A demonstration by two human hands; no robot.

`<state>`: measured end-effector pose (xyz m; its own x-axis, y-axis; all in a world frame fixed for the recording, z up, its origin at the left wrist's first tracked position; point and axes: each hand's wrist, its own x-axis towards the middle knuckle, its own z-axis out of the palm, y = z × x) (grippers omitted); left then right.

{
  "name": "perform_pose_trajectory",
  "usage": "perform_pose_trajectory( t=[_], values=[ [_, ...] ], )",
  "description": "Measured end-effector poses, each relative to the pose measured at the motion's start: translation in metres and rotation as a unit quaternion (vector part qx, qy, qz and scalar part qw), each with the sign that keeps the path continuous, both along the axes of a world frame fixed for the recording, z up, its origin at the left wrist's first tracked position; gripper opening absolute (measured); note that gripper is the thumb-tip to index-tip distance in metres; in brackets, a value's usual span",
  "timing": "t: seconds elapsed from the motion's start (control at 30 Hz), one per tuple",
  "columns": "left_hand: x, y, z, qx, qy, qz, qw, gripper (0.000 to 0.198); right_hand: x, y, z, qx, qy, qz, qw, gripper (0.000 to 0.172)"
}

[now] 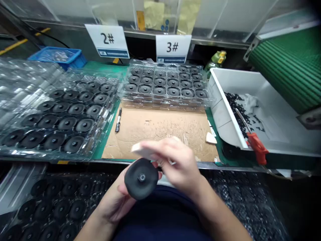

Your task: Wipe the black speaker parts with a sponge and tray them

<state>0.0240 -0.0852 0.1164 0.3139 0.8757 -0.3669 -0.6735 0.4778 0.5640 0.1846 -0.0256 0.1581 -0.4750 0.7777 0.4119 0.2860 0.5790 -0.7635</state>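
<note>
My left hand (116, 201) grips a round black part (140, 180) by its rim, close in front of my body. The part's face is turned up toward me, with a small raised hub in the middle. Over its far edge, my right hand (179, 164) pinches a white pad (140, 149) that looks like a sponge wedge. Whether the pad touches the part cannot be made out. Both hands are just in front of the bench edge, by a cardboard sheet (150, 125). A similar white wedge (211, 138) lies at the sheet's right side.
Transparent trays of black parts stand at left (87, 147) and at the back (160, 100); more trays (60, 214) sit below the bench. A black pen (118, 119) lies on the cardboard. At right are a white bin (225, 124) and a red-handled tool (257, 147).
</note>
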Motion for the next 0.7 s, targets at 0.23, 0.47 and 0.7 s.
perform_pose_trajectory(
  t=[0.23,0.47,0.7],
  values=[
    [-0.011,-0.014,0.012,0.053,-0.086,0.023,0.995,0.041,0.027,-0.005,-0.038,-0.191,-0.018,-0.083,0.978,0.025],
    [0.000,0.000,0.017,0.087,-0.084,0.073,0.990,0.048,0.034,-0.007,0.000,-0.030,-0.028,-0.127,0.991,0.028],
    [0.000,0.000,0.010,0.041,-0.009,0.148,0.988,0.046,-0.003,-0.006,0.024,0.084,-0.140,0.056,0.985,0.036]
  ],
)
